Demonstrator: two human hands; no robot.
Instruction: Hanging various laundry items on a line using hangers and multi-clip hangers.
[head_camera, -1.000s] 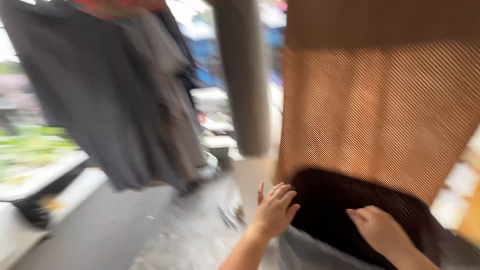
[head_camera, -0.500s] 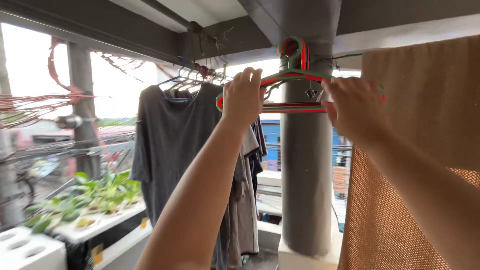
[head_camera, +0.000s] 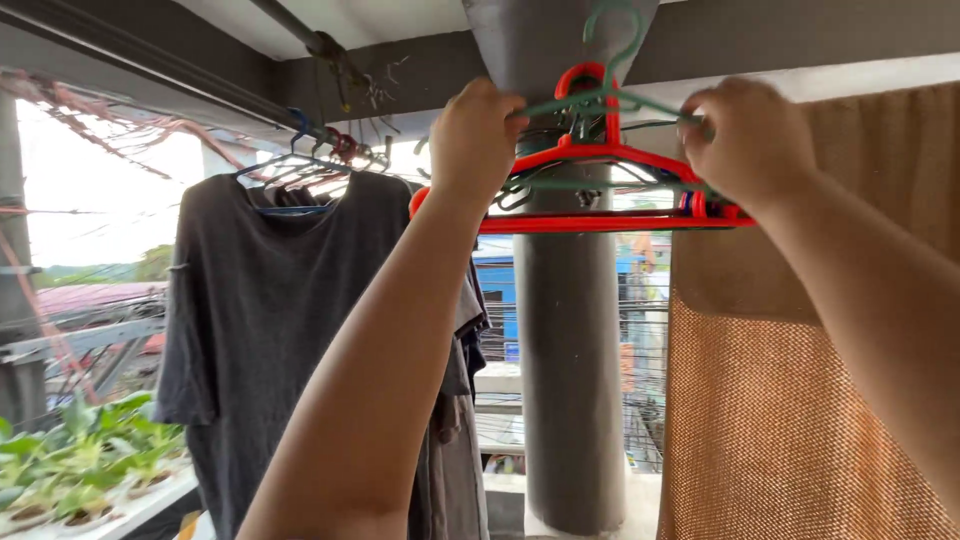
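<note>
While both hands are raised before the grey pillar (head_camera: 570, 380), the left hand (head_camera: 477, 135) and right hand (head_camera: 750, 140), each closed around the green hanger (head_camera: 610, 100), appear to be lifting it off the red hangers (head_camera: 600, 190), so freeing its hook comes next.

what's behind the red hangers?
Behind the red hangers held by the left hand and right hand: a grey pillar. Its upper part is partly covered by hangers and hands.

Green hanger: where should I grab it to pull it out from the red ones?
Probably by its two sloping shoulders, coming from below, as the left hand and right hand do. The green hanger sits above the red hangers, with its hook free on top, so lifting by both ends should keep it level.
</note>
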